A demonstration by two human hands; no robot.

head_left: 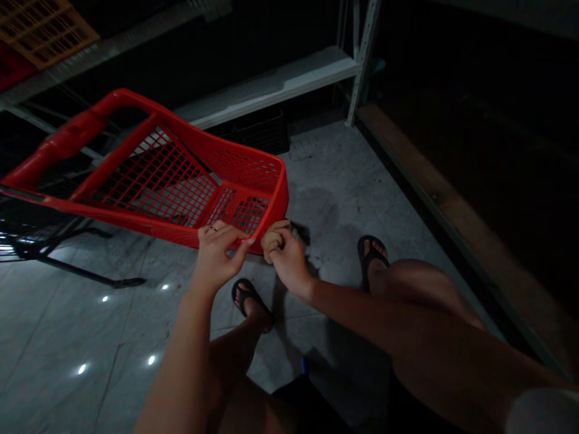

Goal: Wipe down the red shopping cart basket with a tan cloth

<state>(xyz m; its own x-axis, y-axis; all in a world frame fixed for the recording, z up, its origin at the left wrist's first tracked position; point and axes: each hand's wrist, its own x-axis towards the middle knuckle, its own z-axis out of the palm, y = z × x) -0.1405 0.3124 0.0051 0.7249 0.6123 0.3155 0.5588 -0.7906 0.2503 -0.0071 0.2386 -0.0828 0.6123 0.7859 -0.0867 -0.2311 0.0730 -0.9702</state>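
A red plastic shopping cart (149,226) stands in front of me, its basket showing nothing inside. My left hand (222,250) rests on the near rim close to the front corner, fingers wrapped over the edge and thumb along it. In my right hand (289,259) is a crumpled tan cloth (272,241), pressed against the outside of the cart's front end. The fingertips of the right hand are partly hidden by the cloth.
Metal shelving (280,90) runs behind the cart, with a black crate (265,134) under it and a yellow crate (47,30) at upper left. Sandalled feet are on the tiled floor (323,205). A ledge (434,196) borders the right side.
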